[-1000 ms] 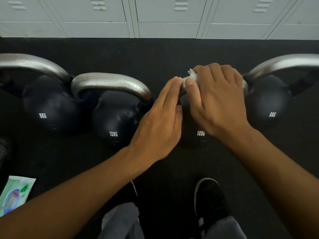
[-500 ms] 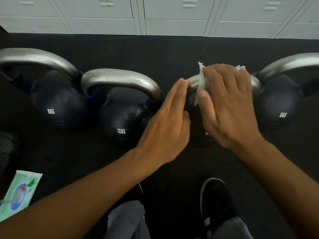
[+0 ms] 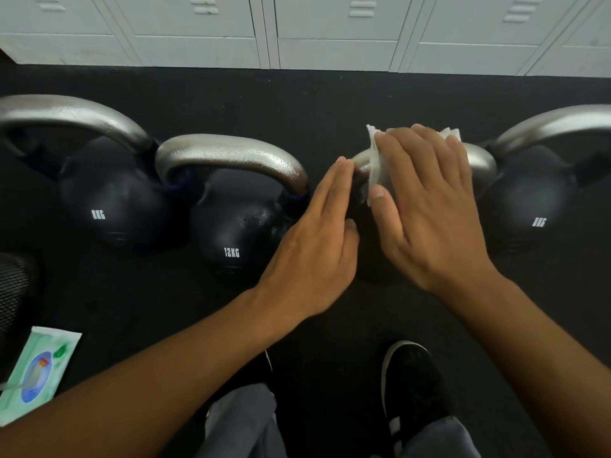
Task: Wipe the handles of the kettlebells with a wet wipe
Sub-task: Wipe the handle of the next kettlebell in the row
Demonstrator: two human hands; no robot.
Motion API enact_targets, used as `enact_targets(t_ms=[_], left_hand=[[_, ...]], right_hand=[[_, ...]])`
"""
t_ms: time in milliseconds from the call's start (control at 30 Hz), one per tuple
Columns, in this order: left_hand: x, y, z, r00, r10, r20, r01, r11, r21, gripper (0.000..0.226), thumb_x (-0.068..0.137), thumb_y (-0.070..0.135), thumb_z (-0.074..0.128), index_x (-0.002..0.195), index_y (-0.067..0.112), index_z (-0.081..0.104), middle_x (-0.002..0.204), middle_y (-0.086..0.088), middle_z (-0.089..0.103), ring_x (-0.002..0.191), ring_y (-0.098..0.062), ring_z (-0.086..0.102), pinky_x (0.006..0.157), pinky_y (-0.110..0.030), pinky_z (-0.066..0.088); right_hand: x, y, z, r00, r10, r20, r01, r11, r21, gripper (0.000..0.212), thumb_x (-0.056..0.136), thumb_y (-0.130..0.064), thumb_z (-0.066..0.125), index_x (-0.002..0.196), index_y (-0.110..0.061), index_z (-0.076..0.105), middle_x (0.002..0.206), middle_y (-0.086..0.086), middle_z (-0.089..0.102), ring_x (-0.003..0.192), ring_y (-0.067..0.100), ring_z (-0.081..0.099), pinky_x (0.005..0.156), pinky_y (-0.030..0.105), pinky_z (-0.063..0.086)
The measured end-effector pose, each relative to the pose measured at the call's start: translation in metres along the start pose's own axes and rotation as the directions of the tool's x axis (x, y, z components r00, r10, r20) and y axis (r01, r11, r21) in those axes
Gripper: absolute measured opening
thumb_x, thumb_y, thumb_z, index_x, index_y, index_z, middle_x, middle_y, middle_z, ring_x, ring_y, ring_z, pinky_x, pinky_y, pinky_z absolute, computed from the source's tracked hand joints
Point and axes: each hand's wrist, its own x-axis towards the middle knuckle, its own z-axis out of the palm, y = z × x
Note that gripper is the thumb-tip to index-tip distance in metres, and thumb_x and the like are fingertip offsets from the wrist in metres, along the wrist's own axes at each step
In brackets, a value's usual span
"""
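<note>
Several black kettlebells with silver handles stand in a row on the dark floor. My right hand (image 3: 429, 206) grips the third kettlebell's handle (image 3: 481, 161) through a white wet wipe (image 3: 375, 166). Its fingers curl over the top and its thumb lies below. The wipe sticks out at both sides of the hand. My left hand (image 3: 310, 246) is flat with straight fingers, and its tips touch the left end of that same handle. The 12 kg kettlebell (image 3: 231, 226) sits just left of my hands, and most of the third bell's body is hidden beneath them.
An 8 kg kettlebell (image 3: 109, 206) stands far left and another (image 3: 535, 206) far right. A green pack of wipes (image 3: 36, 371) lies on the floor at lower left, beside a dark mesh object (image 3: 13, 292). Grey lockers (image 3: 330, 28) line the back. My black shoe (image 3: 413, 375) is below.
My right hand has slid a little to the right along the handle, and more of the wipe now shows at both sides. My left hand stays flat against the handle's left end.
</note>
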Motion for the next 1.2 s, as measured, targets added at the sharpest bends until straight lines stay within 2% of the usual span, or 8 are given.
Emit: enact_targets(t_ms=[167,300,400,500,633,933,1067,1200], left_hand=[[0.0,-0.001,-0.001,1.0,0.004,-0.019,-0.004,1.0,-0.012,0.07,0.106,0.01,0.046,0.165,0.013,0.009,0.173,-0.002,0.011,0.155,-0.003,0.015,0.116,-0.002,0.011],[0.001,-0.001,-0.002,1.0,0.006,-0.014,-0.007,0.999,-0.04,0.071,0.104,0.007,0.046,0.165,0.013,0.011,0.172,-0.001,0.015,0.156,-0.004,0.017,0.121,-0.01,0.014],[0.001,0.001,-0.002,1.0,-0.017,-0.012,0.016,0.998,-0.067,0.069,0.105,0.008,0.045,0.165,0.014,0.012,0.172,0.001,0.016,0.156,-0.002,0.014,0.127,-0.021,0.016],[0.0,0.004,-0.003,0.998,-0.061,-0.001,0.061,0.991,-0.119,0.064,0.108,0.012,0.041,0.165,0.016,0.012,0.172,0.004,0.014,0.154,0.005,0.01,0.122,-0.009,0.011],[-0.001,0.004,-0.003,0.997,-0.069,0.022,0.072,0.988,-0.14,0.061,0.111,0.017,0.039,0.165,0.019,0.011,0.172,0.006,0.013,0.153,0.006,0.009,0.116,-0.001,0.008],[-0.004,0.013,0.0,0.991,-0.024,-0.132,0.001,0.985,-0.173,0.07,0.106,0.022,0.039,0.164,0.01,0.002,0.173,-0.006,0.008,0.158,-0.008,0.009,0.126,-0.019,0.011],[0.003,0.02,-0.001,0.984,0.073,-0.162,-0.088,0.992,-0.088,0.063,0.11,0.019,0.039,0.163,0.002,0.009,0.173,-0.012,0.008,0.159,-0.011,0.005,0.125,-0.015,0.008],[0.024,0.032,0.0,0.974,0.19,-0.12,-0.164,0.966,0.202,0.062,0.109,0.034,0.029,0.161,0.001,0.021,0.171,-0.015,0.017,0.16,-0.023,0.01,0.13,-0.039,0.015]], right_hand=[[0.022,-0.002,-0.011,0.999,0.005,0.048,-0.002,0.998,-0.06,0.05,0.106,-0.037,0.025,0.129,-0.009,0.059,0.124,0.012,0.062,0.116,0.031,0.056,0.108,0.048,0.037],[0.045,-0.006,-0.012,0.987,0.034,0.156,-0.013,0.991,-0.13,0.057,0.103,-0.043,0.013,0.108,-0.014,0.062,0.102,0.008,0.061,0.095,0.028,0.055,0.094,0.045,0.039],[0.038,-0.007,-0.012,0.985,0.014,0.171,0.011,0.99,-0.144,0.056,0.104,-0.042,0.017,0.117,-0.013,0.063,0.114,0.009,0.063,0.106,0.029,0.056,0.102,0.044,0.037],[0.016,-0.012,-0.01,0.992,-0.023,0.124,0.039,0.991,-0.128,0.053,0.104,-0.037,0.028,0.138,-0.007,0.055,0.138,0.013,0.056,0.133,0.033,0.048,0.121,0.046,0.026],[0.0,-0.018,-0.009,0.996,-0.029,0.089,0.034,0.997,-0.062,0.059,0.101,-0.032,0.032,0.148,-0.001,0.049,0.153,0.019,0.048,0.149,0.038,0.037,0.128,0.049,0.018],[0.04,-0.015,-0.012,0.969,-0.022,0.247,0.056,0.99,-0.13,0.065,0.098,-0.043,0.013,0.126,-0.011,0.063,0.127,0.011,0.064,0.122,0.028,0.054,0.112,0.041,0.032],[0.026,-0.007,-0.014,0.997,0.015,0.07,-0.021,0.996,0.082,0.063,0.104,-0.036,0.021,0.151,-0.006,0.05,0.156,0.012,0.051,0.154,0.028,0.032,0.129,0.043,0.013],[0.006,0.013,-0.013,0.981,0.182,-0.063,-0.166,0.965,0.203,0.062,0.106,-0.034,0.02,0.153,-0.004,0.047,0.158,0.013,0.049,0.153,0.026,0.035,0.13,0.045,0.017]])
